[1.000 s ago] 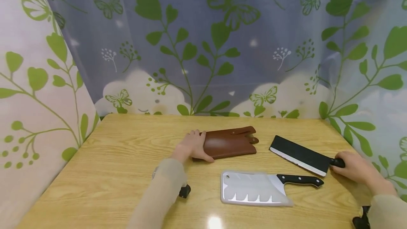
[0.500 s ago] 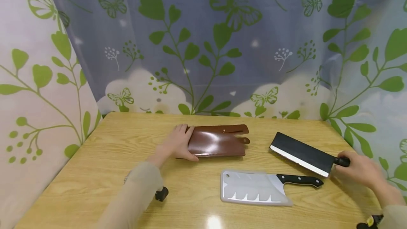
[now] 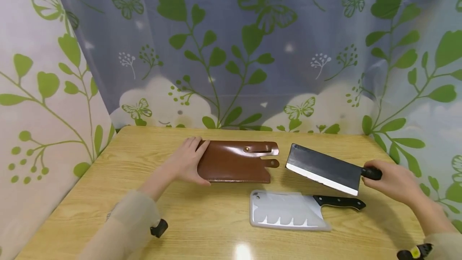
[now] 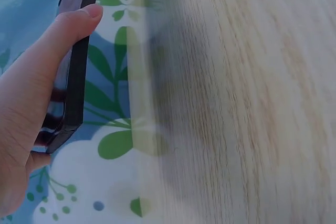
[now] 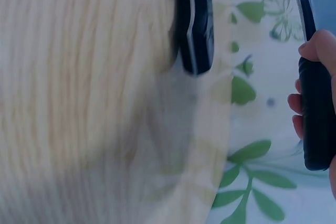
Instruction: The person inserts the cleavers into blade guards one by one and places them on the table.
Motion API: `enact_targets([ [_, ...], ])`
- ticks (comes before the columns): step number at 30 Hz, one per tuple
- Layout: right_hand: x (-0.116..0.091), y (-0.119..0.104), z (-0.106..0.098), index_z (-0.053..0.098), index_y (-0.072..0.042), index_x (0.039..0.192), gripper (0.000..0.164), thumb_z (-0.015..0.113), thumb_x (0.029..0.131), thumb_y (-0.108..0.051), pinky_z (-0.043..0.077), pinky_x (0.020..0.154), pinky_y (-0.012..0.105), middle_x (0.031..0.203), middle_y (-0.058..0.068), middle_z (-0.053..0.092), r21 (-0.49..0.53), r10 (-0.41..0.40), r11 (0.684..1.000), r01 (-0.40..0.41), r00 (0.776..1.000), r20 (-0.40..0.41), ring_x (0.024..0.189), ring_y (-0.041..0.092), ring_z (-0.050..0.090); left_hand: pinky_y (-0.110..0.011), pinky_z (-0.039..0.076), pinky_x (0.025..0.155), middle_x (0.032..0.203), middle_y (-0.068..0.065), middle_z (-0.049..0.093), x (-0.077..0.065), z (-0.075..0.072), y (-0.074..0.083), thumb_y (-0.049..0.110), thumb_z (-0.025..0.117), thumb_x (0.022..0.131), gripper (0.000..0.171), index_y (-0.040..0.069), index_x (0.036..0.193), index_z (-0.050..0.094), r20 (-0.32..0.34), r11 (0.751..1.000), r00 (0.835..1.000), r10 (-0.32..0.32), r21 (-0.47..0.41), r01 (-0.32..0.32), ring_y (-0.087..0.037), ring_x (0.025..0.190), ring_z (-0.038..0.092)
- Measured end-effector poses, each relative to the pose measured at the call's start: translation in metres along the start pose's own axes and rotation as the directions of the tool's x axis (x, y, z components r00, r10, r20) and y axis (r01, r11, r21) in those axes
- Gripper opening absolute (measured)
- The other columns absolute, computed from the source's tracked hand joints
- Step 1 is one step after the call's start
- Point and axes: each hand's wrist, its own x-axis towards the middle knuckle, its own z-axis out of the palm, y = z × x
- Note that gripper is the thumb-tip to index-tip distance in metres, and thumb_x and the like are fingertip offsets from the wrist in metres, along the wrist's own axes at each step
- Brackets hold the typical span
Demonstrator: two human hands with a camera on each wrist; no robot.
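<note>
A brown leather sheath (image 3: 234,161) lies toward the back of the wooden table (image 3: 90,196). My left hand (image 3: 189,159) holds its left end, fingers on top and thumb along the front edge. In the left wrist view the thumb (image 4: 79,17) presses the sheath's dark edge (image 4: 76,77). My right hand (image 3: 391,179) grips the black handle (image 5: 316,114) of a dark cleaver (image 3: 323,169). It is lifted off the table, and its blade points left toward the sheath's strap end.
A second cleaver in a translucent blade guard (image 3: 285,214), with a black handle (image 3: 339,202), lies flat near the front, just below the raised blade. Leaf-patterned curtains (image 3: 231,51) close in the back and both sides of the table.
The left hand has drawn the sheath to the left and farther back. The right hand has lifted the dark cleaver off the table and carried it left, closer to the sheath.
</note>
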Motion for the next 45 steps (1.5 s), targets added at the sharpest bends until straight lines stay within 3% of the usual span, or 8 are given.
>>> enact_targets([
  [6,0.015,-0.015,0.002,0.064,-0.006,0.095,0.028,0.073,0.072,-0.019,0.037,0.048,0.028,0.082,0.003,0.063,-0.029,-0.085,0.996,0.083,0.995,-0.055,0.062,0.010,0.051,-0.051,0.029,0.102,0.133,-0.031,0.036,-0.010,-0.009,-0.002,0.071,0.068,0.057,0.119,-0.005,0.140,0.031,-0.064,1.000,0.998,0.026,0.005,-0.026,-0.043,0.122,0.037],
  [11,0.016,-0.026,0.013,0.065,-0.010,0.091,0.030,0.077,0.064,-0.014,0.039,0.048,0.026,0.081,-0.001,0.063,-0.045,-0.198,0.980,0.193,0.966,-0.168,0.061,0.008,0.052,-0.050,0.030,0.101,0.132,-0.029,0.037,-0.018,-0.007,-0.002,0.073,0.066,0.057,0.118,-0.005,0.139,0.032,-0.076,0.999,0.996,0.043,0.026,-0.041,-0.042,0.120,0.038],
  [18,0.019,-0.038,0.018,0.065,-0.011,0.092,0.033,0.079,0.062,-0.015,0.040,0.047,0.026,0.082,0.000,0.064,-0.052,-0.232,0.973,0.226,0.956,-0.178,0.061,0.011,0.055,-0.050,0.032,0.100,0.130,-0.028,0.039,-0.025,0.000,-0.005,0.075,0.066,0.056,0.119,-0.005,0.138,0.035,-0.115,0.996,0.991,0.074,0.056,-0.067,-0.041,0.118,0.039],
  [24,0.022,-0.042,0.027,0.065,-0.012,0.088,0.034,0.078,0.057,-0.013,0.041,0.047,0.025,0.080,-0.002,0.065,-0.052,-0.306,0.951,0.303,0.918,-0.253,0.060,0.010,0.056,-0.051,0.030,0.101,0.133,-0.028,0.037,-0.031,0.004,-0.007,0.075,0.066,0.055,0.119,-0.004,0.139,0.034,-0.090,0.997,0.994,0.063,0.053,-0.058,-0.042,0.121,0.038],
  [29,0.022,-0.044,0.030,0.064,-0.013,0.089,0.036,0.078,0.056,-0.012,0.040,0.045,0.024,0.080,-0.001,0.065,-0.032,-0.306,0.951,0.309,0.916,-0.261,0.059,0.008,0.056,-0.051,0.029,0.102,0.135,-0.028,0.036,-0.034,0.002,-0.008,0.075,0.065,0.057,0.119,-0.003,0.141,0.032,-0.051,0.997,0.997,0.058,0.050,-0.055,-0.042,0.123,0.036],
  [35,0.025,-0.049,0.029,0.065,-0.012,0.091,0.036,0.078,0.057,-0.013,0.041,0.046,0.024,0.082,-0.001,0.065,-0.031,-0.309,0.950,0.312,0.915,-0.259,0.060,0.008,0.056,-0.048,0.029,0.103,0.137,-0.025,0.034,-0.030,0.000,-0.003,0.076,0.062,0.060,0.118,0.000,0.144,0.028,-0.023,0.998,0.998,0.058,0.005,-0.058,-0.040,0.125,0.034],
  [45,0.034,-0.063,0.034,0.064,-0.013,0.090,0.038,0.079,0.055,-0.013,0.042,0.048,0.022,0.078,-0.005,0.063,-0.041,-0.414,0.907,0.420,0.868,-0.275,0.061,0.004,0.054,-0.049,0.032,0.100,0.132,-0.027,0.038,-0.017,0.005,0.010,0.076,0.064,0.058,0.117,-0.003,0.140,0.033,-0.089,0.990,0.986,0.143,0.029,-0.141,-0.040,0.121,0.038],
])
